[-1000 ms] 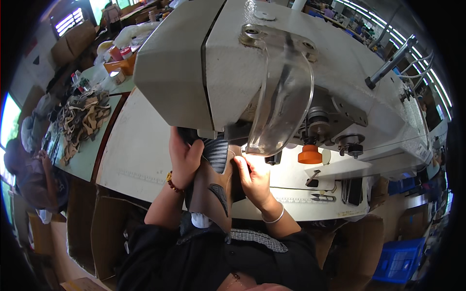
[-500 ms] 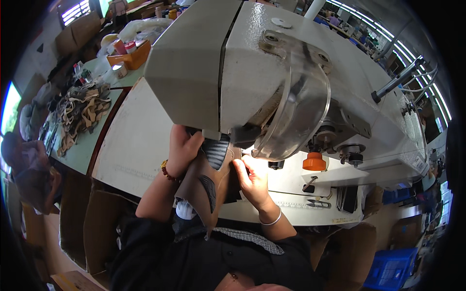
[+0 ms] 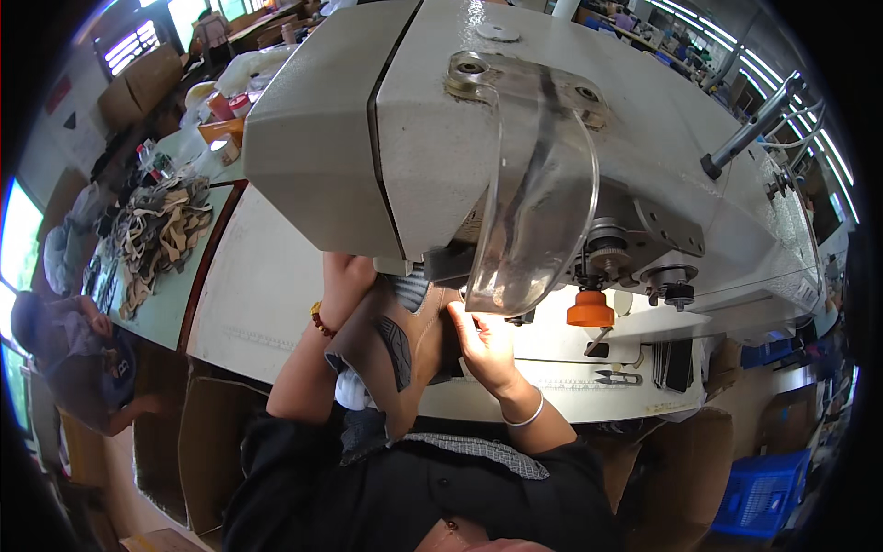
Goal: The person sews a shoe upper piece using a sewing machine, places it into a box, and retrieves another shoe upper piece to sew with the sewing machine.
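Observation:
A brown shoe upper (image 3: 428, 354) with a dark patterned patch (image 3: 396, 351) and grey ribbed fabric (image 3: 410, 291) lies under the head of a large sewing machine (image 3: 317, 138). My left hand (image 3: 348, 279) is curled at the upper's left edge, its fingertips hidden behind the machine head. On the other side my right hand (image 3: 486, 348) pinches the upper's right edge between thumb and fingers. White padding (image 3: 352, 390) shows inside the near end of the upper, which hangs down toward my lap. The machine head hides the needle area.
A clear curved guard (image 3: 543, 202) and an orange knob (image 3: 590, 309) sit on the machine. Thread snips (image 3: 618, 378) lie on the table at right. Material scraps (image 3: 161, 235) are heaped at left, near another person (image 3: 78, 354). A blue crate (image 3: 762, 492) stands lower right.
The whole view has shifted a little. More of my left hand is now behind the machine head, while both hands stay at the upper. The other person's arm now reaches outward.

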Tool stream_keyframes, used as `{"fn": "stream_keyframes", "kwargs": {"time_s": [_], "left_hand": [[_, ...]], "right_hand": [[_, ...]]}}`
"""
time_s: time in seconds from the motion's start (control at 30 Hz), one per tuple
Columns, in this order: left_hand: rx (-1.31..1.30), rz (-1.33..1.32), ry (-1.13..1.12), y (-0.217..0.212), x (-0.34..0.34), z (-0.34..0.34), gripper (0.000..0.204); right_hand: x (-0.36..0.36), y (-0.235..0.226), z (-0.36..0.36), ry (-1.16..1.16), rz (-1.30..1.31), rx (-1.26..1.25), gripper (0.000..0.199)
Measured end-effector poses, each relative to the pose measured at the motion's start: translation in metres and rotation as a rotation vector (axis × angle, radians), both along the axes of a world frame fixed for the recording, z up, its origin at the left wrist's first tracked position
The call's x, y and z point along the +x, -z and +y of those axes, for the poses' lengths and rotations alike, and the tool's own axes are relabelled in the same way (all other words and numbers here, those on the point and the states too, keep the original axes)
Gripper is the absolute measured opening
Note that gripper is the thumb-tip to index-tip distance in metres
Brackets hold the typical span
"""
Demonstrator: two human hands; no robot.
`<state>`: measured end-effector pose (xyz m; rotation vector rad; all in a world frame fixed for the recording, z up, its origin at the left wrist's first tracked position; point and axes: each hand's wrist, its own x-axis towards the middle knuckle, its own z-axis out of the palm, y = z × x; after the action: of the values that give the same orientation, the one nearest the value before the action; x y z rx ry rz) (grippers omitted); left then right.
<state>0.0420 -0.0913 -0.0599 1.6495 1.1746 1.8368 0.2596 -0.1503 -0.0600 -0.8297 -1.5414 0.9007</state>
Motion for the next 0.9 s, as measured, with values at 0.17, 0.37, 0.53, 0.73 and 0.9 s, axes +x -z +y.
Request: {"fn": "stream_keyframes", "kwargs": {"time_s": [0.17, 0.37, 0.53, 0.73, 0.9], "left_hand": [[-0.087, 0.125, 0.036, 0.014, -0.013, 0.012, 0.016], [-0.077, 0.164, 0.048, 0.003, -0.011, 0.037, 0.016], [-0.068, 0.186, 0.051, 0.003, -0.017, 0.037, 0.016], [-0.053, 0.237, 0.066, -0.004, -0.024, 0.037, 0.017], [-0.047, 0.272, 0.08, -0.007, -0.024, 0.043, 0.017]], "right_hand": [[0.0, -0.007, -0.001, 0.005, -0.019, 0.027, 0.025], [-0.001, -0.003, 0.0, 0.064, -0.048, 0.112, 0.028], [0.001, -0.001, -0.001, 0.082, -0.155, 0.19, 0.03], [0.007, 0.019, 0.003, 0.045, -0.199, 0.162, 0.009], [0.004, 0.005, 0.001, 0.093, -0.14, 0.179, 0.027]]}}
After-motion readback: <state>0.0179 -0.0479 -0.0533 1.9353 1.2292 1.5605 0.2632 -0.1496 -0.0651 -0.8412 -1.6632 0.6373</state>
